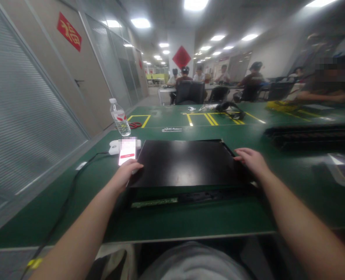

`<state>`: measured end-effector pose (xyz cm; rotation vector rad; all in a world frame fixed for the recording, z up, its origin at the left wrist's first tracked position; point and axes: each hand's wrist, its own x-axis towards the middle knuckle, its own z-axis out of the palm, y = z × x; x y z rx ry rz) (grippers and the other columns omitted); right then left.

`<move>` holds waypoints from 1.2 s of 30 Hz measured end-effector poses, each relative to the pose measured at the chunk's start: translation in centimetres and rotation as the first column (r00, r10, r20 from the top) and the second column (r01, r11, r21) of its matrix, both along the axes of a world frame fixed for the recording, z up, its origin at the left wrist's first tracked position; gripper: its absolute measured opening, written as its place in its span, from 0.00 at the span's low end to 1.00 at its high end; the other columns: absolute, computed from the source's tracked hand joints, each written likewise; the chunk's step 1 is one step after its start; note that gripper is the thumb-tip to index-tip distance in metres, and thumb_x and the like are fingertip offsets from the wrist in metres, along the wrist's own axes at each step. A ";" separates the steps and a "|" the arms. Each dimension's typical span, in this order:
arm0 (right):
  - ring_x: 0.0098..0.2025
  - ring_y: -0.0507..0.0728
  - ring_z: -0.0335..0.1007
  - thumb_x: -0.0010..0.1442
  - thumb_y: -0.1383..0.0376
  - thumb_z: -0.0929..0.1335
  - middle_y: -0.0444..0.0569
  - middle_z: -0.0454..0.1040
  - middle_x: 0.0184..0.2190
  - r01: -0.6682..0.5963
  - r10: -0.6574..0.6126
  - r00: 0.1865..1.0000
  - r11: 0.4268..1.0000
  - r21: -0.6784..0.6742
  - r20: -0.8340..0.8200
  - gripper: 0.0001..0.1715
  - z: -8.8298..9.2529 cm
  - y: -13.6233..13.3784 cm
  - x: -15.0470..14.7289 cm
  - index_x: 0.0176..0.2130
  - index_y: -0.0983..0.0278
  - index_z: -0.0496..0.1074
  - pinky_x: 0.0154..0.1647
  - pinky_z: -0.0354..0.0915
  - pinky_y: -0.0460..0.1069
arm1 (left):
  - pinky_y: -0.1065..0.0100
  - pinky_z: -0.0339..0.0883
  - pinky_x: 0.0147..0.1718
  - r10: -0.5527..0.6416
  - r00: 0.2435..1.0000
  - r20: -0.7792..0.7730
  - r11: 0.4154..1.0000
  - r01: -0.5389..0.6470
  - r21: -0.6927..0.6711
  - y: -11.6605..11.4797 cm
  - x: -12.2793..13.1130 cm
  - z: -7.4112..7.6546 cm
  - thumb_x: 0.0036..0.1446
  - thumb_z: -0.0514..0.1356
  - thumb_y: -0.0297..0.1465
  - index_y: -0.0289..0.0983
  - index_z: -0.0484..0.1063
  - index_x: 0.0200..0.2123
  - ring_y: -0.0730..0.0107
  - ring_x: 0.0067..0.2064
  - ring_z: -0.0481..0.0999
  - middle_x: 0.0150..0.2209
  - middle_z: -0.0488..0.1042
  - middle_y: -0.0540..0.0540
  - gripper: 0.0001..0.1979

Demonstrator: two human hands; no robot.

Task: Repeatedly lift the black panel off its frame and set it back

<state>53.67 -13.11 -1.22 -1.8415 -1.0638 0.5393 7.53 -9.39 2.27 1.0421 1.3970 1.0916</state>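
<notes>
A flat, glossy black rectangular panel (184, 163), like a display screen, is held by its two short sides over the green table. My left hand (128, 173) grips its left edge, thumb on top and the other fingers hidden beneath. At the right edge, my right hand (252, 160) is closed, fingertips against the dark rim there; the exact contact is blurred. Along the near side of the panel, a narrow dark strip (201, 197) with a greenish left portion lies on the table. Just beyond my left hand lies a phone (127, 151) with a lit screen.
A water bottle (120, 118), red-handled scissors (135, 125) and a white power strip (114, 147) with a black cable (73, 186) are at left. Headphones (232, 110) lie farther back. Long black parts (309, 136) and a clear tray (344, 171) are at right. A person (332, 85) sits across.
</notes>
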 end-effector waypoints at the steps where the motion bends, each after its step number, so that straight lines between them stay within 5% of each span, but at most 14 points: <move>1: 0.41 0.63 0.78 0.56 0.54 0.69 0.51 0.82 0.31 0.000 0.001 1.000 1.000 -0.005 0.017 0.21 -0.1 0.0 0.1 0.45 0.62 0.79 0.42 0.65 0.53 | 0.67 0.68 0.24 0.003 1.000 -0.010 1.000 -0.003 -0.003 0.0 0.0 0.0 0.32 0.69 0.33 0.36 0.72 0.29 0.63 0.27 0.77 0.24 0.76 0.49 0.17; 12: 0.40 0.65 0.78 0.55 0.53 0.70 0.52 0.82 0.31 0.020 -0.019 0.995 1.000 -0.008 0.096 0.22 -0.3 0.1 0.6 0.45 0.62 0.80 0.41 0.67 0.55 | 0.65 0.72 0.29 -0.094 0.995 -0.033 0.995 0.093 -0.030 -0.9 0.7 0.6 0.44 0.71 0.29 0.34 0.73 0.38 0.61 0.28 0.81 0.31 0.82 0.42 0.17; 22: 0.42 0.65 0.78 0.56 0.52 0.69 0.52 0.82 0.32 0.035 -0.031 0.993 0.999 -0.033 0.111 0.23 0.0 0.0 0.2 0.46 0.62 0.80 0.43 0.66 0.55 | 0.65 0.75 0.28 -0.125 0.992 -0.032 0.992 0.125 -0.017 -0.8 0.6 0.2 0.54 0.65 0.24 0.36 0.70 0.44 0.62 0.27 0.82 0.30 0.82 0.46 0.14; 36: 0.39 0.64 0.78 0.52 0.55 0.70 0.50 0.82 0.30 0.015 -0.012 0.975 1.000 -0.013 0.223 0.18 0.3 -0.3 -0.2 0.39 0.60 0.81 0.40 0.66 0.55 | 0.64 0.76 0.30 -0.159 0.987 -0.004 0.987 0.159 -0.028 -0.6 0.2 0.0 0.49 0.71 0.26 0.35 0.72 0.44 0.59 0.32 0.84 0.35 0.83 0.41 0.18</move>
